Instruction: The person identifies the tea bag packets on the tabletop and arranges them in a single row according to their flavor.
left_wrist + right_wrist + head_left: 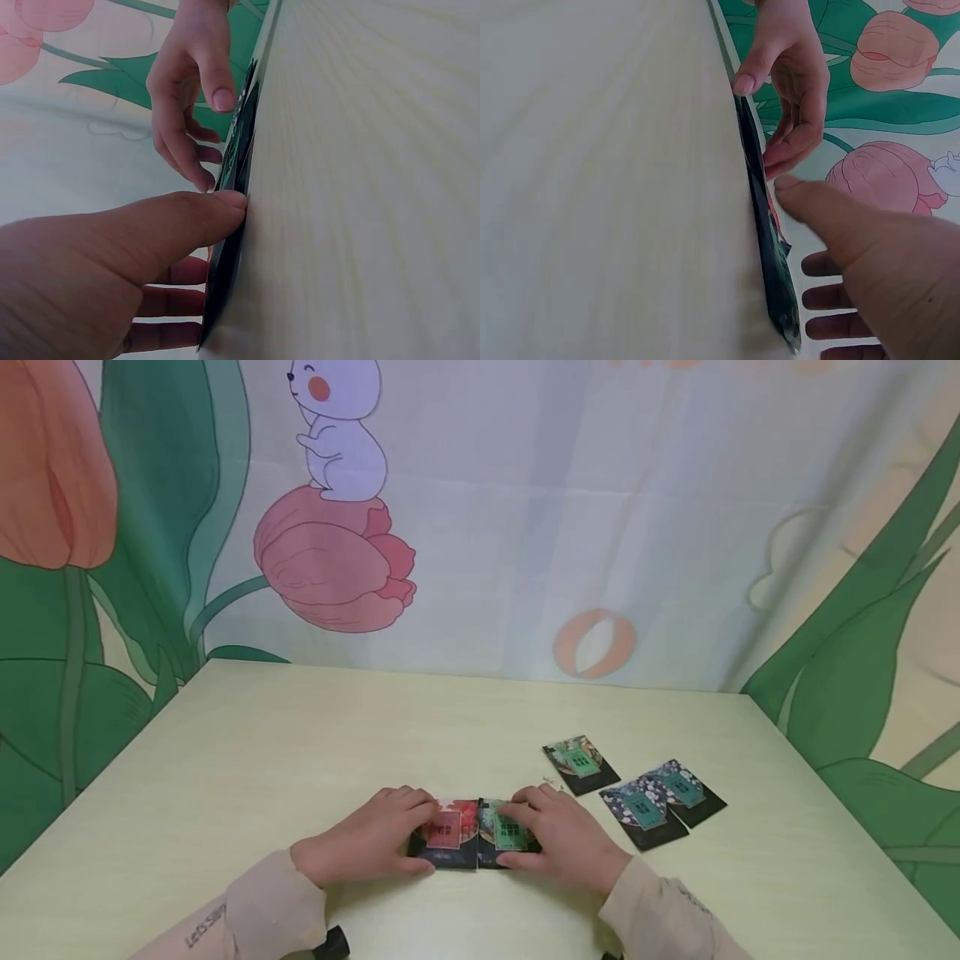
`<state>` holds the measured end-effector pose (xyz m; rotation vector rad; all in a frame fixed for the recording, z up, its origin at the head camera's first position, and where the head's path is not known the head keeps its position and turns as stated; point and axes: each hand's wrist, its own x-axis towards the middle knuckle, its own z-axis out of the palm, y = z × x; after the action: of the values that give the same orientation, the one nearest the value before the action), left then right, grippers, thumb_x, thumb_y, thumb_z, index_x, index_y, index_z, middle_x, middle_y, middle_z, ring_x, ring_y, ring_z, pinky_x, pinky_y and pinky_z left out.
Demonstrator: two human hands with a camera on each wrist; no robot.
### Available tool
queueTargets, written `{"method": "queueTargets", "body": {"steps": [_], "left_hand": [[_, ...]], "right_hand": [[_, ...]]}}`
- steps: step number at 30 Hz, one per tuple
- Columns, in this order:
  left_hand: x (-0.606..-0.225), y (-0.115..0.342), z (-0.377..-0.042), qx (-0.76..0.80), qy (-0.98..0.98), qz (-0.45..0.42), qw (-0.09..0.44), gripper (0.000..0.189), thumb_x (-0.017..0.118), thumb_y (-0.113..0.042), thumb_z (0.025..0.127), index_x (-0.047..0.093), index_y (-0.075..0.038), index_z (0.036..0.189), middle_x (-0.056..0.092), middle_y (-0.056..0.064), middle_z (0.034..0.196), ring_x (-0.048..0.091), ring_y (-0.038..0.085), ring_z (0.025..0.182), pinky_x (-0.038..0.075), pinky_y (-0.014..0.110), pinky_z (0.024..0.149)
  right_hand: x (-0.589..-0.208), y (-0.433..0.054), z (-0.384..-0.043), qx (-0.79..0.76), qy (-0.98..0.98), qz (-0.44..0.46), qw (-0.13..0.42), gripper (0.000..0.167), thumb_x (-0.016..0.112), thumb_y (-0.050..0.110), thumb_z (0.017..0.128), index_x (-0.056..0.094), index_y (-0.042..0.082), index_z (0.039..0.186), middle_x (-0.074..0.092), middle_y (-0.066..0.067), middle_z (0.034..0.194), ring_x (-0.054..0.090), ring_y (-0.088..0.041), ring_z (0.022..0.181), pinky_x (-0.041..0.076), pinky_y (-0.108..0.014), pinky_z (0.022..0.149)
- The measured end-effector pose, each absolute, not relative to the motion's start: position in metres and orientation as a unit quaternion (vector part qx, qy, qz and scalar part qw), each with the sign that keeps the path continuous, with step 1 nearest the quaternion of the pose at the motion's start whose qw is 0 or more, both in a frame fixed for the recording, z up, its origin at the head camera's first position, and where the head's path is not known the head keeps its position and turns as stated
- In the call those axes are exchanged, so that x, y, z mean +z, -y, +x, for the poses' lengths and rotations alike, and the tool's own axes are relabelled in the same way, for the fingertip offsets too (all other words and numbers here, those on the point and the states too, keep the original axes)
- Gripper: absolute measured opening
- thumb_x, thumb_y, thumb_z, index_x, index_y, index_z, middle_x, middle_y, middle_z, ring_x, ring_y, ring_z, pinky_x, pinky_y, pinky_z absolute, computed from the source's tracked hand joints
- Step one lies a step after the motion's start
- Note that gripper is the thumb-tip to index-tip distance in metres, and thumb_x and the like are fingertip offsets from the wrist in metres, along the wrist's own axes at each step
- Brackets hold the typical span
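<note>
Two flat sachets lie side by side, their edges meeting: one with a red label (444, 832), one with a green label (510, 833). My left hand (372, 835) rests at the left side of the red-labelled sachet, thumb by its near corner and fingers over its upper left. In the left wrist view, the thumb (217, 210) touches the dark sachet edge. Over the right part of the green-labelled sachet is my right hand (567, 839), its fingers extended. The right wrist view shows the right thumb (795, 199) a little above the sachets.
Right of the hands lie another green-labelled sachet (579, 762) and two blue floral sachets (643, 810), close together. Beside the right fingers a small printed bit (552, 782) shows. The pale table (225, 760) meets a printed curtain (480, 568) at the back.
</note>
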<state>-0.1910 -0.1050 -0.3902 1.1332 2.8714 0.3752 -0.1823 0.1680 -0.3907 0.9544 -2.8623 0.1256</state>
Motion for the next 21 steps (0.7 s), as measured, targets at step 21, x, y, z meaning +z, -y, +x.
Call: {"method": "queueTargets", "body": {"steps": [21], "left_hand": [[-0.394,0.1,-0.193,0.121,-0.922,0.367,0.007,0.055,0.076,-0.042,0.079,0.06,-0.011,0.121,0.059,0.002,0.123,0.051,0.02,0.115,0.042,0.045,0.103]], "right_hand": [[-0.376,-0.232,-0.219,0.068,0.958,0.264,0.092,0.053,0.068,0.043,0.086,0.061,0.011,0.128,0.06,-0.011,0.126,0.056,-0.03,0.116,0.045,-0.049,0.101]]}}
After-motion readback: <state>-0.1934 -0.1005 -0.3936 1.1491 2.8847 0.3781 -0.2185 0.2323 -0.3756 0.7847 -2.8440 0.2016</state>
